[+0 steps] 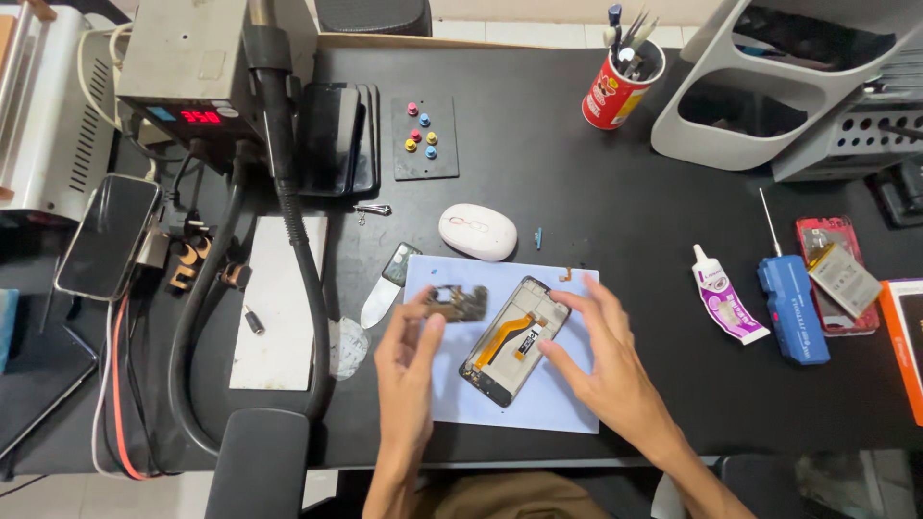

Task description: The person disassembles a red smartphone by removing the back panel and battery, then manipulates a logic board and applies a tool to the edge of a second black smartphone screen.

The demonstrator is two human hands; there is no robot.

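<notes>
While the opened phone [512, 338] lies back side up on the pale blue mat [558, 404], near the mat's centre and tilted with its top toward the upper right, both hands work at it. The right hand [606, 360] rests on the phone's right side: its fingers are spread and loosely extended, with fingertips touching the frame's upper edge and its right flank, grasping nothing. An orange flex cable [502, 336] runs diagonally across the exposed interior. The left hand [409, 365] is raised just left of the phone, pinching a small dark circuit board [460, 302] between thumb and fingertips; the board sits above the mat's upper left area, just beside the phone's upper left edge.

A metal pry blade [383, 293] lies at the mat's left edge. A white mouse [478, 232] sits beyond the mat on the black table [596, 183]. A glue tube [728, 294] and a blue tool [792, 306] lie well to the right.
</notes>
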